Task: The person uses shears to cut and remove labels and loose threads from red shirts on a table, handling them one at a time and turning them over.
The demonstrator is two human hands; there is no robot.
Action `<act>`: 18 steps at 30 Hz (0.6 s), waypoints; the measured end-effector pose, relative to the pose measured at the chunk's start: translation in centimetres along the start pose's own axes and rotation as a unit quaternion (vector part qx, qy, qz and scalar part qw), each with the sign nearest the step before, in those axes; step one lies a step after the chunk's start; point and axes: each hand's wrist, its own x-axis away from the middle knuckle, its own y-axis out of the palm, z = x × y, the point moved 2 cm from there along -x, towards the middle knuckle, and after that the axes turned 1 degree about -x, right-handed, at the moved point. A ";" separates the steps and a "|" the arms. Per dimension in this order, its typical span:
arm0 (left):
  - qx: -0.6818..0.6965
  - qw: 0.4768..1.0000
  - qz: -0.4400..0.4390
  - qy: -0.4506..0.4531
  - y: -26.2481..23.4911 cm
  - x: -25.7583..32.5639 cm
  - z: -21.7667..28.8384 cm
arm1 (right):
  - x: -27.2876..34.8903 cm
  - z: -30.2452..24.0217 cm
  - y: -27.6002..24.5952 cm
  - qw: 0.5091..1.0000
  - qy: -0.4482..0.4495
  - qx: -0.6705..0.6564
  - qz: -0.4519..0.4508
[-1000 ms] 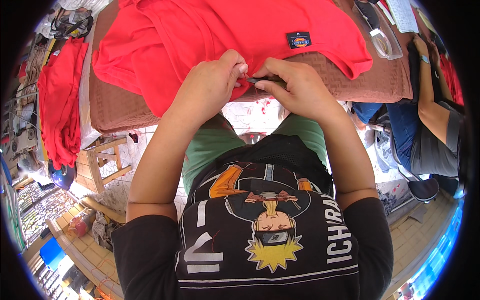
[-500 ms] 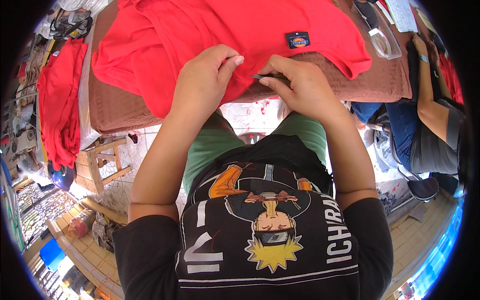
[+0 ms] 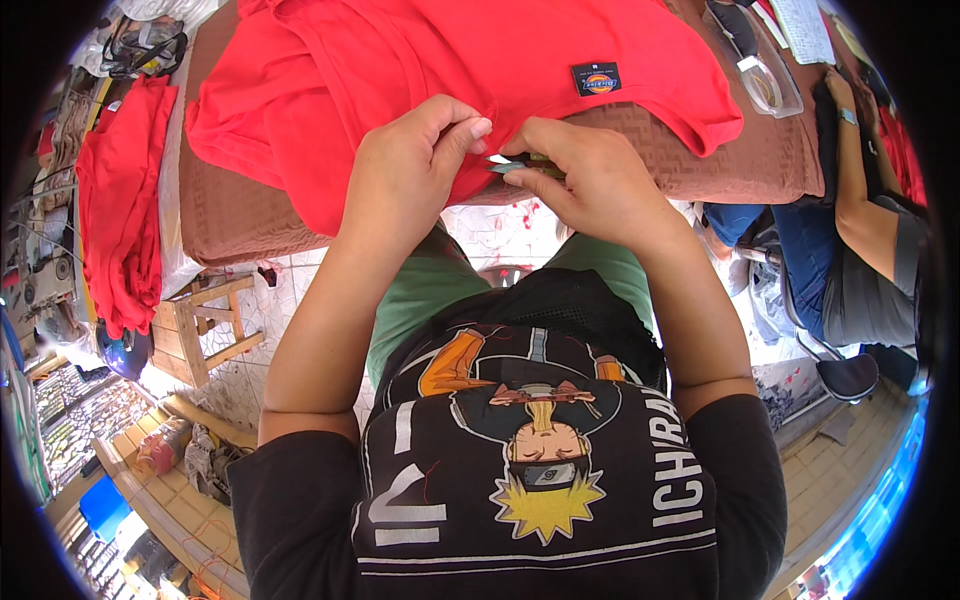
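Note:
A red garment (image 3: 470,60) with a dark sewn label (image 3: 597,79) lies spread over the brown-covered table in front of me, part of it hanging over the near edge. My left hand (image 3: 412,165) pinches the garment near that edge, thumb against index finger; whether fabric or a loose thread sits between the tips is too small to tell. My right hand (image 3: 590,180) is closed around small thread snips (image 3: 503,166). Their two blades stand apart and point left, just beside the left fingertips. The right palm hides the rest of the snips.
The brown table cover (image 3: 240,225) ends just before my lap. At the far right stands a clear plastic container (image 3: 775,90) near some papers (image 3: 803,30). More red garments (image 3: 122,200) hang at left above a wooden stool (image 3: 190,335). A co-worker's arm (image 3: 855,190) is at right.
The snips' blades have come apart and shifted slightly left toward the left fingertips. My left hand has moved a little; the garment lies almost as before.

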 end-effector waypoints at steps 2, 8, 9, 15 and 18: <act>0.007 1.000 -0.001 0.008 -0.2 0.2 0.2 | -0.1 -0.1 0.0 1.000 -0.002 0.018 -0.014; -0.103 0.968 -0.165 0.158 -4.6 2.2 2.7 | 0.3 0.5 -1.1 0.999 0.027 0.021 0.008; -0.096 0.973 -0.158 0.140 -5.4 2.7 3.3 | 0.3 0.6 -1.6 0.999 0.037 0.012 0.021; -0.135 0.975 -0.119 0.131 -5.6 2.9 4.1 | 0.3 1.0 -2.3 0.996 0.058 -0.003 0.071; -0.223 0.956 -0.030 0.188 -1.0 3.0 2.0 | 0.2 0.7 -2.1 0.995 0.056 -0.021 0.075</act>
